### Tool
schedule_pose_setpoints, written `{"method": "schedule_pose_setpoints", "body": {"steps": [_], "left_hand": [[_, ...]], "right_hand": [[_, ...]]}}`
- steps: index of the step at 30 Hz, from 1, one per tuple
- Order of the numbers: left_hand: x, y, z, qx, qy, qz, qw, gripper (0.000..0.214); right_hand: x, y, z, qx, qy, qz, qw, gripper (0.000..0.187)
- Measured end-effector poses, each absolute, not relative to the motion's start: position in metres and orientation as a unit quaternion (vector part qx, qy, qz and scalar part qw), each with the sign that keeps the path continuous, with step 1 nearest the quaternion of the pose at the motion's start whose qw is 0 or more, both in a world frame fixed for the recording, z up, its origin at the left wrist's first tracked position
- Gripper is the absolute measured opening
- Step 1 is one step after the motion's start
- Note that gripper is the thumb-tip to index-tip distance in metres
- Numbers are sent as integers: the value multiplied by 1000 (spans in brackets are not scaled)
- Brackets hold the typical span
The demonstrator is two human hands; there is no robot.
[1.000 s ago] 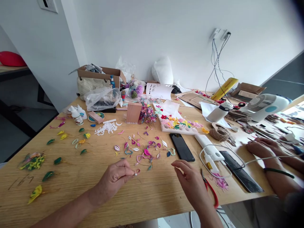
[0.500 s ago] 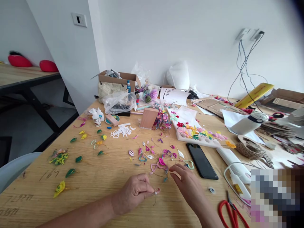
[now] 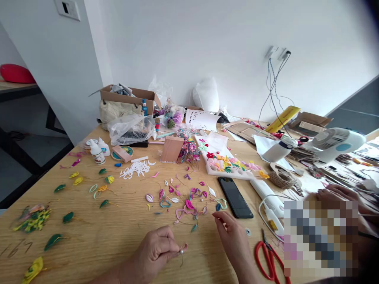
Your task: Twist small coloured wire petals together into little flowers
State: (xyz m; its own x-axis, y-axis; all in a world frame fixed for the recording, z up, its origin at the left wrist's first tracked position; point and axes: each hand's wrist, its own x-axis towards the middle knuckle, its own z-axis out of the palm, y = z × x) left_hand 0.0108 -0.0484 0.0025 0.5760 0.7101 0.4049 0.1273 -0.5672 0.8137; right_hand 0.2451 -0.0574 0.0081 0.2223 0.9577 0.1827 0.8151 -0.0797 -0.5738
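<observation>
My left hand (image 3: 155,252) is closed in a pinch on a small pink loop (image 3: 185,247) with a white bead (image 3: 181,251) and a thin wire tail hanging below. To its right, my right hand (image 3: 233,238) hovers over the table with thumb and index finger slightly apart; I see nothing between them. Just beyond its fingertips lies a dark blue petal piece (image 3: 218,206). Loose petal shapes and outlines spread ahead of both hands, among them a magenta petal (image 3: 189,204), a pink outline (image 3: 179,214) and a teal piece (image 3: 194,227).
A black phone (image 3: 235,197) and red-handled scissors (image 3: 268,260) lie right of my right hand. Green leaves (image 3: 53,241) and yellow pieces dot the left side. A foam block (image 3: 213,169) carries fabric flowers. Another person's hand (image 3: 340,197) is at the far right.
The view has turned right, bringing a white fan and another person's hand into sight. My left hand keeps its pinch on the pink loop; my right hand's fingers stay near the loose petals.
</observation>
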Motion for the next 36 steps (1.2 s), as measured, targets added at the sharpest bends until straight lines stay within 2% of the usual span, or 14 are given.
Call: {"method": "schedule_pose_setpoints", "body": {"steps": [7,15,22,25,36], "left_hand": [[9,-46,-6,799,257,377,393,20],[8,-44,-8,808,255,379,373,17],[6,-44,-9,817,251,372,361,17],[6,-44,-10,816,249,368,370,16],[7,-45,-2,795,259,372,403,18]], "right_hand": [[257,-51,14,-736,-606,110,281,25],[268,-31,48,-783,-597,62,162,28],[277,-47,36,-812,-574,35,95,29],[279,-51,28,-806,-582,49,101,27],[245,-47,18,-715,-647,147,220,28]]}}
